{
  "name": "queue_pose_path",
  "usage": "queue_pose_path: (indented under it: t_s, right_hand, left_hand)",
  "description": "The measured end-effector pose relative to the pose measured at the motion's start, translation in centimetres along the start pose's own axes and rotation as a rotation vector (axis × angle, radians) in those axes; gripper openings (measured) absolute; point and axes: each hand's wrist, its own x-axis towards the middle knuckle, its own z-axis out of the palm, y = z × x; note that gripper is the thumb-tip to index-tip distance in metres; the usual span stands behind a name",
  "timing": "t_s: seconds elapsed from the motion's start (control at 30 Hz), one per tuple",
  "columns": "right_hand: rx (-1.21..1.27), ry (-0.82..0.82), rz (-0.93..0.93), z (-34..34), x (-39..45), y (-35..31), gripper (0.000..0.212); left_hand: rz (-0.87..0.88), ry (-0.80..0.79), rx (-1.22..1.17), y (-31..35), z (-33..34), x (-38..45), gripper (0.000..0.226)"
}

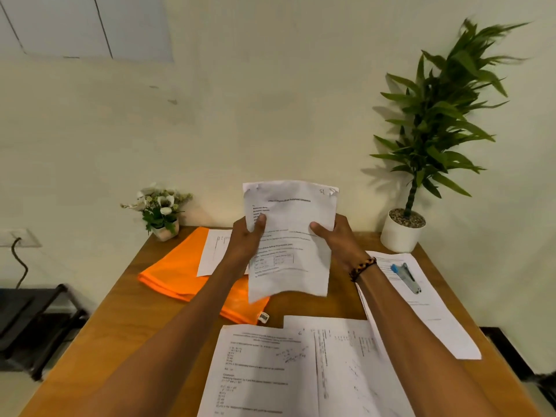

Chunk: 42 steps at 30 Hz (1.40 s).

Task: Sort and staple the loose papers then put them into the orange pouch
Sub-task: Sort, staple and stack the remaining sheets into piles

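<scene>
Both of my hands hold a printed paper bundle [290, 236] upright above the wooden table [120, 320]. My left hand [248, 236] grips its left edge with the thumb on the front. My right hand [335, 236] grips the right edge the same way. The bundle's top corners are creased. Below and to the left lies the orange pouch [177, 272], flat on the table, with one loose sheet [212, 251] resting on it. A blue and silver stapler [406, 276] lies on a sheet [421, 311] at the right. More printed sheets [270, 368] lie at the near edge.
A small pot of white flowers [161, 210] stands at the table's back left corner. A tall green plant in a white pot [403, 233] stands at the back right. A dark shelf [33, 320] sits on the floor to the left.
</scene>
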Motion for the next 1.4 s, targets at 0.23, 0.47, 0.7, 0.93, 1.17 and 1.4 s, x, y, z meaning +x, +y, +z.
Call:
queue_pose_path:
  t_s: [0.23, 0.47, 0.7, 0.93, 1.17, 1.4]
  right_hand:
    - [-0.147, 0.079, -0.132, 2.9, 0.3, 0.5, 0.025]
    - [-0.282, 0.098, -0.077, 3.4, -0.1, 2.3, 0.023]
    - [-0.461, -0.077, 0.065, 1.5, 0.4, 0.7, 0.024]
    - [0.024, -0.206, 0.383, -0.3, -2.5, 4.1, 0.043]
    - [0.297, -0.306, 0.459, -0.6, -4.4, 6.7, 0.043]
    - [-0.121, 0.030, 0.348, -2.8, -3.5, 8.0, 0.060]
  left_hand:
    - [0.093, 0.049, 0.057, -0.1, 1.2, -0.1, 0.033]
    - [-0.045, 0.022, 0.108, -1.7, 1.1, -0.1, 0.035]
    - [-0.227, -0.216, -0.030, -0.5, -1.8, 1.1, 0.034]
    - [-0.307, -0.111, -0.075, -2.4, -3.5, 0.1, 0.039]
    - [-0.224, -0.016, 0.103, -3.9, -2.3, -0.4, 0.034]
    - [-0.204, -0.147, 0.258, -7.3, -0.8, -1.8, 0.030]
